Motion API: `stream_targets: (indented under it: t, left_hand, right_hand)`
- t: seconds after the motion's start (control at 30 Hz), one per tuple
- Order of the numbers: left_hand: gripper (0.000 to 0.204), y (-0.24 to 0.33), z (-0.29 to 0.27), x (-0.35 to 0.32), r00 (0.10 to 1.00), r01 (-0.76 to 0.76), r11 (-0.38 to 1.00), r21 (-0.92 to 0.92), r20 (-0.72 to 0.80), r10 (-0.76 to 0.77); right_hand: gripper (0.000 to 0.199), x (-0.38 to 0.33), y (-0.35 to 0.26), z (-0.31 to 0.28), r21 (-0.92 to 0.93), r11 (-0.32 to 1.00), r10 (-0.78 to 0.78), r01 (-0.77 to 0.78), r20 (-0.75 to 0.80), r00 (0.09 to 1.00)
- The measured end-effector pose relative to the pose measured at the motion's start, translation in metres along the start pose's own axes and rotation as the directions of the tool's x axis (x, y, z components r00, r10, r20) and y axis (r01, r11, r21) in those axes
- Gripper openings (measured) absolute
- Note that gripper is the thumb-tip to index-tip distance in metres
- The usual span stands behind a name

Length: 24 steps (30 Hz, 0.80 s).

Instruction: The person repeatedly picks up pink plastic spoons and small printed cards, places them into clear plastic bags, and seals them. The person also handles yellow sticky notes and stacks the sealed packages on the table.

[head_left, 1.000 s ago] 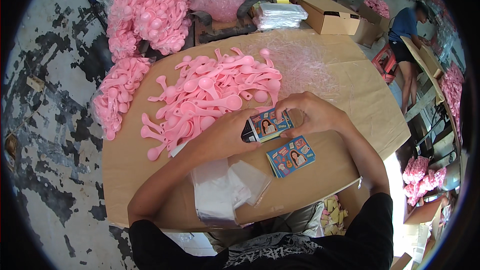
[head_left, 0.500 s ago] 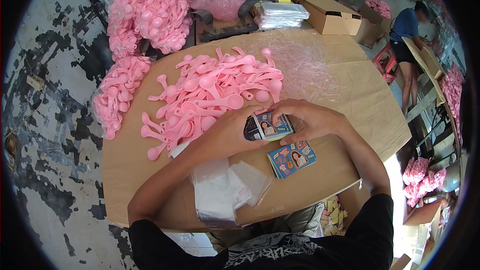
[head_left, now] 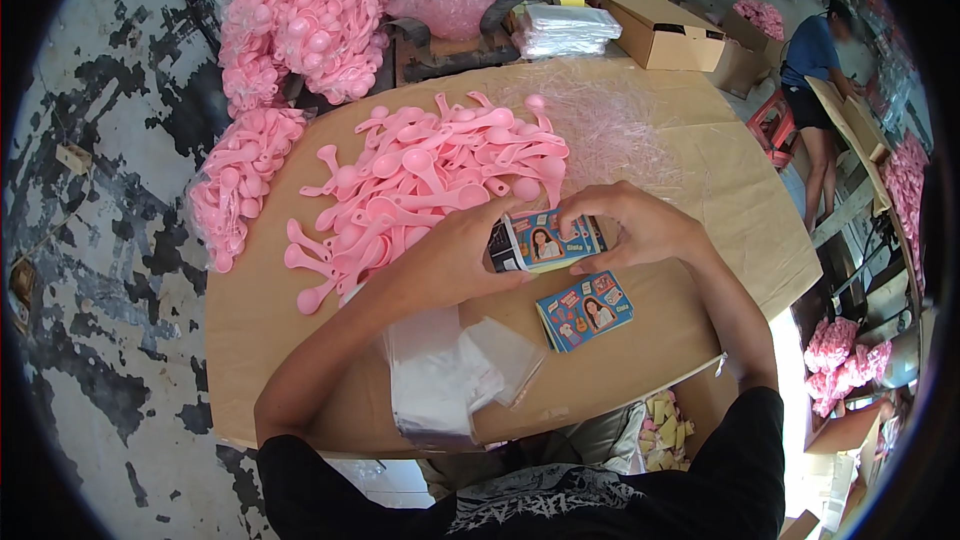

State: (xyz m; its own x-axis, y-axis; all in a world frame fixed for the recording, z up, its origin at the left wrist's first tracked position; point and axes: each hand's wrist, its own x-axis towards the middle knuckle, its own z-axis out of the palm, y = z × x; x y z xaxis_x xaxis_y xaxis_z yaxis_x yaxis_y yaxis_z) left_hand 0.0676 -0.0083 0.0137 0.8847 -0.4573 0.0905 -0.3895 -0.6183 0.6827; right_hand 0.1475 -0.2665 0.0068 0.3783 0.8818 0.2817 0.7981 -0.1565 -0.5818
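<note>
Between my hands is a small block of blue printed cards, held just above the table. Black ends show at both sides of it. My left hand grips its left end, with the thumb along the near edge. Curled over the right end is my right hand, fingers on top and thumb at the near side. A second stack of blue cards lies on the table just below. Clear plastic bags lie in a loose pile near my left forearm. Beyond my left hand spreads a heap of pink measuring spoons.
Brown paper covers the table. Thin clear plastic strips lie past my right hand. Bagged pink spoons stand at the far left, with stacked clear bags and a cardboard box behind. Another person works at the right.
The held cards have moved slightly right and away from the lower stack. My right hand has shifted toward their right end, uncovering more of the top card.
</note>
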Motion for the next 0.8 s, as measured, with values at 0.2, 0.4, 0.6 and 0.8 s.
stream_targets:
  t: [0.2, 0.4, 0.6, 0.8]
  left_hand:
    - [0.078, 0.017, -0.027, -0.004, 0.994, 0.089, 0.995, 0.047, 0.055, -0.092]
    - [0.079, 0.018, -0.055, -0.017, 0.991, 0.004, 0.995, 0.098, -0.132, 0.009]
    - [0.079, 0.027, -0.085, -0.045, 0.923, -0.136, 0.983, -0.124, -0.375, 0.081]
    - [0.087, 0.067, -0.113, -0.073, 0.639, -0.336, 0.932, 0.140, -0.693, 0.334]
  right_hand:
    - [0.042, -0.010, -0.013, -0.026, -0.012, 0.998, 0.055, -0.055, -0.030, 0.998]
    - [0.042, -0.023, -0.027, -0.037, 0.101, 0.995, -0.002, -0.009, 0.106, 0.994]
    - [0.040, -0.016, -0.038, -0.022, 0.048, 0.992, 0.090, -0.115, 0.358, 0.929]
    - [0.041, -0.030, -0.021, -0.013, -0.040, 0.982, 0.180, -0.183, 0.469, 0.865]
